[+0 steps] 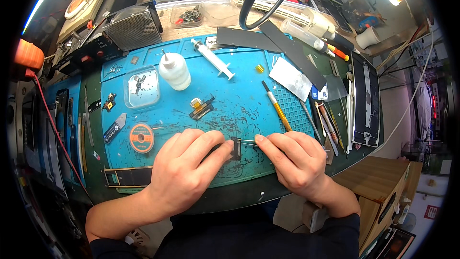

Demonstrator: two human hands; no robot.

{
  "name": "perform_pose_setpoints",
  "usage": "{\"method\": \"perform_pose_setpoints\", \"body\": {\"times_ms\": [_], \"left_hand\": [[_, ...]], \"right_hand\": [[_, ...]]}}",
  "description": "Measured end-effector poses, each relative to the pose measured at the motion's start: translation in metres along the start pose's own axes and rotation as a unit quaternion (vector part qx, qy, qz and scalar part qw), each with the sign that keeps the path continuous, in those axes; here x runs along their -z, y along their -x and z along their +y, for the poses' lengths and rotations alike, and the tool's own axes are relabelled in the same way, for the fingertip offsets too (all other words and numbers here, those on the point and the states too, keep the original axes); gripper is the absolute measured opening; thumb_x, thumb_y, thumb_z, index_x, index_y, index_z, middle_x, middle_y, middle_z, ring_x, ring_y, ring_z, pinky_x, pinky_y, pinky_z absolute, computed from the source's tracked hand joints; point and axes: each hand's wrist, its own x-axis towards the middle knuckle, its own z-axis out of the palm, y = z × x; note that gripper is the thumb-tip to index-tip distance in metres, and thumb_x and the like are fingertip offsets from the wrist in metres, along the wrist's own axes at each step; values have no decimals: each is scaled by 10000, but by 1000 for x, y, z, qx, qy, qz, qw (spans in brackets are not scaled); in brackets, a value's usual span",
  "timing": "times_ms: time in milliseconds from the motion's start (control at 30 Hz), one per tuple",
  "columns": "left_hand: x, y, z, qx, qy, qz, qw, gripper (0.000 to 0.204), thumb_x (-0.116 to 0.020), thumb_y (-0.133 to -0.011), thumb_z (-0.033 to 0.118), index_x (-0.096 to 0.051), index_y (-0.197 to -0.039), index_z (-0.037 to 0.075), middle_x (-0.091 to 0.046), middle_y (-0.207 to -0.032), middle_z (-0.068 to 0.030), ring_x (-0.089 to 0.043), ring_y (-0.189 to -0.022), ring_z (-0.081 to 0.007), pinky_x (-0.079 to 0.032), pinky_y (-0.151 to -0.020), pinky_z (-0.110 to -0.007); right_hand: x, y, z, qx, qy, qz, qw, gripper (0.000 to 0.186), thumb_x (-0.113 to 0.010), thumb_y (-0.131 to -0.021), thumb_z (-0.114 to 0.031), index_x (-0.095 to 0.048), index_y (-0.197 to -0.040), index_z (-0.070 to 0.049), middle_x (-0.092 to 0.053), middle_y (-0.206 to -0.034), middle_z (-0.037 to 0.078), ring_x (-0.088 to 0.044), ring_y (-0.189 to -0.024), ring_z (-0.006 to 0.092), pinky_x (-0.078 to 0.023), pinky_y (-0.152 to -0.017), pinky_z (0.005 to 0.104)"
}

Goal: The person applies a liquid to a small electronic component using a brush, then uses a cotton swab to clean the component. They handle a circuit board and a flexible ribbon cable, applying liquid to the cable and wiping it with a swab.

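Observation:
My left hand (189,168) is closed, its thumb and fingertips on a small dark flat part (235,149) at the front of the blue work mat (225,98). Between the thumb and fingers of my right hand (294,160) is a pair of thin metal tweezers (248,142). Their tips point left and meet the upper edge of the dark part, close to my left fingertips. What exactly the tips grip is too small to tell. Beyond my hands lies a small dark component with an amber ribbon (201,108).
A white squeeze bottle (174,71), a syringe (212,58) and a clear tray of small parts (142,86) stand farther back. An orange wire spool (142,138) sits left of my left hand. A yellow-handled tool (277,107) and several slim tools (329,121) lie right.

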Motion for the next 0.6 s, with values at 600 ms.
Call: {"method": "perform_pose_setpoints", "body": {"times_ms": [600], "left_hand": [[0, 1, -1, -1, 4, -1, 1000, 360, -894, -779, 31, -815, -1130, 27, -733, -1100, -69, -685, -896, -273, -569, -773, -403]], "right_hand": [[1, -1, -1, -1, 3, -9, 1000, 422, -765, -794, -69, -853, -1205, -33, -733, -1084, 39, -701, -896, 187, -531, -662, 310]]}}
